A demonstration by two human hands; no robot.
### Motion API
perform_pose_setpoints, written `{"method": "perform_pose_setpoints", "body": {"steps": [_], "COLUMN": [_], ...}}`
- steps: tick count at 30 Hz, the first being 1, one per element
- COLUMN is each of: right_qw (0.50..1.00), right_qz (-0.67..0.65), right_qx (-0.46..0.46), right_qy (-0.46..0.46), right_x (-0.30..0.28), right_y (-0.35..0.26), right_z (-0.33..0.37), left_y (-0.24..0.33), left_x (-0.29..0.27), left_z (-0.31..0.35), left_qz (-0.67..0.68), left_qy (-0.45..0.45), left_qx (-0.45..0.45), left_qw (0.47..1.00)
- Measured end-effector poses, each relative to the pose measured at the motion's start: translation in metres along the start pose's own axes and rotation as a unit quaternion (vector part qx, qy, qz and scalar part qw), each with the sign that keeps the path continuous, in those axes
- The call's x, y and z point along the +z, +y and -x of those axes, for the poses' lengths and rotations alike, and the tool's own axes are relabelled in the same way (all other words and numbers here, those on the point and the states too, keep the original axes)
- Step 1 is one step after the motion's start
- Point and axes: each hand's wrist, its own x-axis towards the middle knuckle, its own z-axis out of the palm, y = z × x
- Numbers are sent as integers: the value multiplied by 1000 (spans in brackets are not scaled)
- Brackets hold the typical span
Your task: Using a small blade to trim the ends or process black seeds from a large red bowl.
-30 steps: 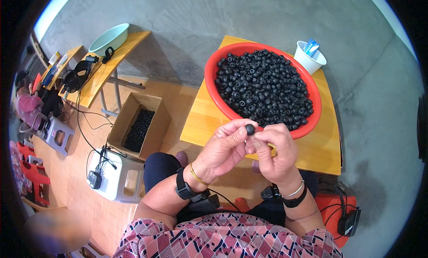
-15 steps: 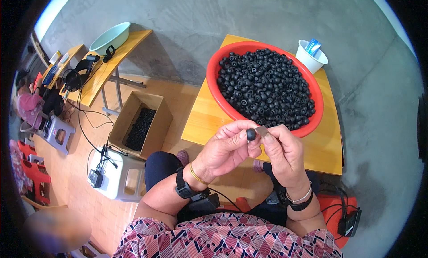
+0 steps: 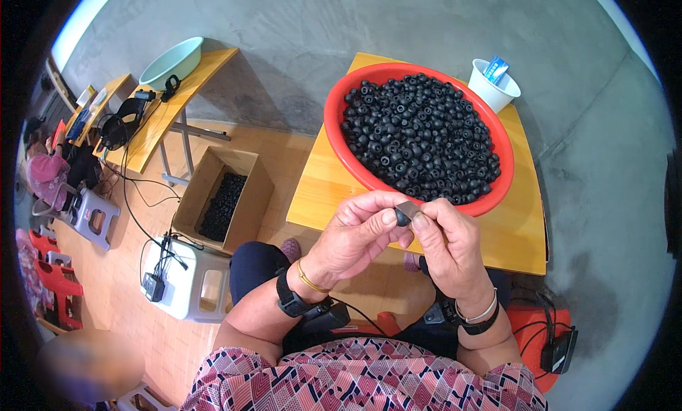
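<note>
My left hand (image 3: 359, 233) pinches a small black round piece (image 3: 402, 217) between thumb and forefinger. My right hand (image 3: 451, 244) meets it from the right, its fingertips holding a thin grey blade-like piece (image 3: 410, 210) against the black piece. Both hands hover over the near edge of a small wooden table (image 3: 323, 194). Just beyond them stands a big red basin (image 3: 337, 137) filled with several black round pieces (image 3: 419, 137).
A white cup (image 3: 494, 91) with a blue packet stands at the table's far right corner. On the floor to the left is an open cardboard box (image 3: 213, 176) holding black pieces. Further left are a wooden bench (image 3: 177, 109) with a green bowl (image 3: 170, 59), cables, and plastic stools (image 3: 192, 287).
Both hands have stayed over the table's near edge. The right hand's fingers have shifted on the black piece, and the grey piece now shows at its top.
</note>
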Motion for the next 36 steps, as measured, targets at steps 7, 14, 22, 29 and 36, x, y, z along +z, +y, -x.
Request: {"method": "perform_pose_setpoints", "body": {"steps": [7,14,22,29,36], "right_qw": [1000,999,998,987,973], "right_qz": [9,43,29,94,132], "right_qx": [5,-4,-59,-128,-183], "right_qy": [-6,-6,15,40,55], "right_x": [0,2,-2,2,2], "right_y": [0,1,6,7,11], "right_z": [0,1,-2,-3,-3], "left_y": [0,0,7,2,0], "left_x": [0,-3,-3,-2,3], "left_z": [-1,-2,-2,-1,0], "left_qz": [18,9,49,30,19], "left_qy": [17,12,-12,-2,22], "left_qx": [2,-2,-41,-36,-12], "left_qw": [1000,1000,998,999,1000]}}
